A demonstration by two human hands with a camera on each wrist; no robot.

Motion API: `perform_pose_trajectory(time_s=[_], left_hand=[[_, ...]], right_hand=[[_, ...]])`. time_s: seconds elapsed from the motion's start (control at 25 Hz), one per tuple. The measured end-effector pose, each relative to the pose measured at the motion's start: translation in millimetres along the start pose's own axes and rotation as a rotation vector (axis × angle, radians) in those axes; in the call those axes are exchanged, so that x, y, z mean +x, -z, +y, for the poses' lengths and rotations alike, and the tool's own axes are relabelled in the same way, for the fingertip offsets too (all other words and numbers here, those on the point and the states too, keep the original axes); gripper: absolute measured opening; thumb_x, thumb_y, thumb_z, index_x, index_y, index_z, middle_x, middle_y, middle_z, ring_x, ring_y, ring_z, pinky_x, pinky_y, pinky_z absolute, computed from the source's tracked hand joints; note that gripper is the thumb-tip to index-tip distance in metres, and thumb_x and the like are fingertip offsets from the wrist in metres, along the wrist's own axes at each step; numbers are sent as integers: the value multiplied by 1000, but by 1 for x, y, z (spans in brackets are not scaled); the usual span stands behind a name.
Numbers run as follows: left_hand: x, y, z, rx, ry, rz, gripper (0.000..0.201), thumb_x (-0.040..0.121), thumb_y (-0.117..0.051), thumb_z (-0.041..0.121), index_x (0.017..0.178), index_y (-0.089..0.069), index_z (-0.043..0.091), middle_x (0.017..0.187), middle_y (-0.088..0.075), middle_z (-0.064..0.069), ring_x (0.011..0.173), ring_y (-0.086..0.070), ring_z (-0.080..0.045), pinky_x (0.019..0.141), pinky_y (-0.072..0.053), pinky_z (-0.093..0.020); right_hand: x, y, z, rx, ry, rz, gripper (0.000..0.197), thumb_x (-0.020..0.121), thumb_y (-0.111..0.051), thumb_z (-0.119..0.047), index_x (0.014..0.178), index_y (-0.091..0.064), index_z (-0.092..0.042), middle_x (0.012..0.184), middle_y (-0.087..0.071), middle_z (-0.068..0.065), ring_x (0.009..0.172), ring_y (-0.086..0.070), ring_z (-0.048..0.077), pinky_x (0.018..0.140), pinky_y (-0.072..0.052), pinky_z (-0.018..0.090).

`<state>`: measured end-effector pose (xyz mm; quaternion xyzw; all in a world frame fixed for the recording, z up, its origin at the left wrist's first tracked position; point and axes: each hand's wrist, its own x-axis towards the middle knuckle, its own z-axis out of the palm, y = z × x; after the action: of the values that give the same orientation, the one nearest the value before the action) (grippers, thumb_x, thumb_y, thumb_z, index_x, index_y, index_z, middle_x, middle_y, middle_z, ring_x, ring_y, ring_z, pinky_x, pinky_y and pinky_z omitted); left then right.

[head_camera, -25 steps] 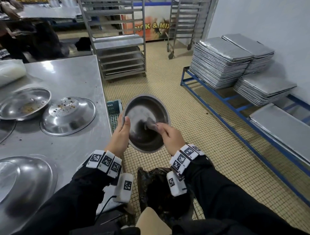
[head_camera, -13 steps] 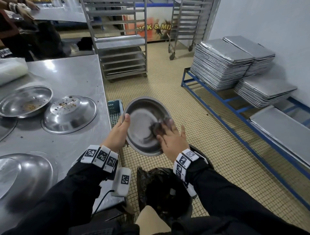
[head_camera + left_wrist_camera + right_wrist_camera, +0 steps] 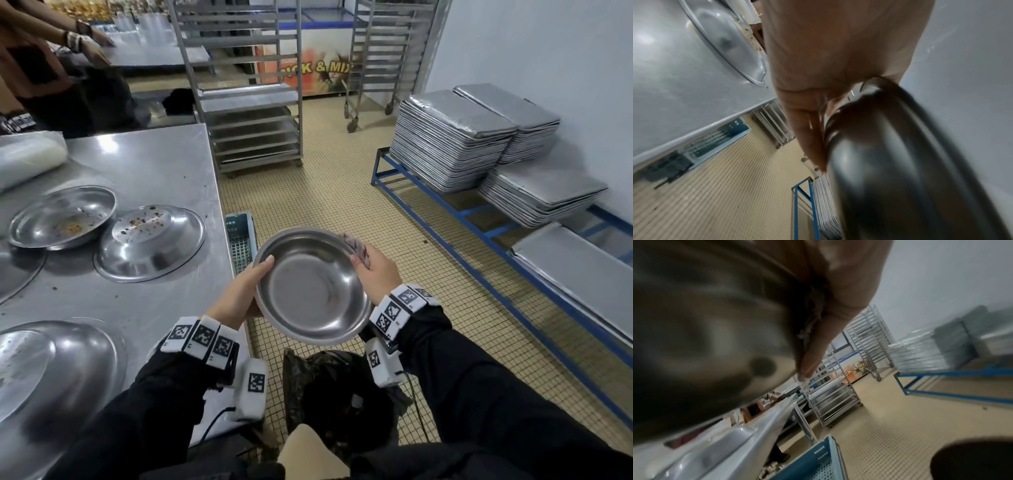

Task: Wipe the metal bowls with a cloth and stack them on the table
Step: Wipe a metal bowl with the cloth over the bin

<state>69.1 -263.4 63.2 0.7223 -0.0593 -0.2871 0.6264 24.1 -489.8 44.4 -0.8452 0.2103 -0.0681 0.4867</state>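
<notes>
I hold a round metal bowl (image 3: 310, 287) in the air over the floor, its hollow facing me. My left hand (image 3: 245, 291) grips its left rim, thumb over the edge. My right hand (image 3: 371, 270) grips the right rim and pinches a grey cloth (image 3: 356, 246) against it. The bowl's underside (image 3: 890, 162) fills the left wrist view beside my left hand (image 3: 818, 81). In the right wrist view my right hand (image 3: 830, 318) presses the cloth (image 3: 807, 331) to the bowl (image 3: 705, 321). On the steel table (image 3: 147, 171) lie a soiled upright bowl (image 3: 63, 217) and an upturned bowl (image 3: 150, 241).
A large upturned metal bowl (image 3: 51, 370) sits at the table's near left. A bin with a black bag (image 3: 339, 387) stands below my hands. A blue crate (image 3: 241, 240), tray racks (image 3: 253, 85), stacked baking trays (image 3: 452, 137) on a blue frame, and another person (image 3: 37, 68) surround the tiled floor.
My right hand with the cloth has come out of the bowl's hollow to its right rim. The bowl has tilted flatter, showing a bare inside.
</notes>
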Motion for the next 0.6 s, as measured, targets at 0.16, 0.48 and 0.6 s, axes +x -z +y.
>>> perform_pose_trajectory(time_s=[0.16, 0.48, 0.6], left_hand=[[-3, -4, -5, -25, -173, 107, 38, 96, -53, 27, 133, -46, 19, 110, -64, -10, 90, -68, -19, 69, -57, -24], [-8, -10, -5, -138, -290, 315, 36, 98, -48, 9, 130, -47, 24, 107, -59, 5, 100, -62, -10, 74, -50, -17], [-3, -1, -6, -117, -278, 325, 31, 103, -42, 22, 134, -43, 23, 99, -62, 6, 71, -66, 6, 55, -49, -8]], right_hand=[[-8, -21, -5, 189, -70, 231, 22, 98, -47, -25, 113, -54, -10, 89, -62, -4, 71, -57, 1, 52, -38, 11], [-31, -30, -11, 199, 54, 234, 27, 100, -40, -30, 123, -52, -23, 101, -58, -11, 85, -54, -5, 71, -43, 11], [-29, -31, -2, -46, 224, 282, 35, 98, -45, -23, 130, -52, -13, 122, -50, 4, 101, -49, 6, 82, -42, 11]])
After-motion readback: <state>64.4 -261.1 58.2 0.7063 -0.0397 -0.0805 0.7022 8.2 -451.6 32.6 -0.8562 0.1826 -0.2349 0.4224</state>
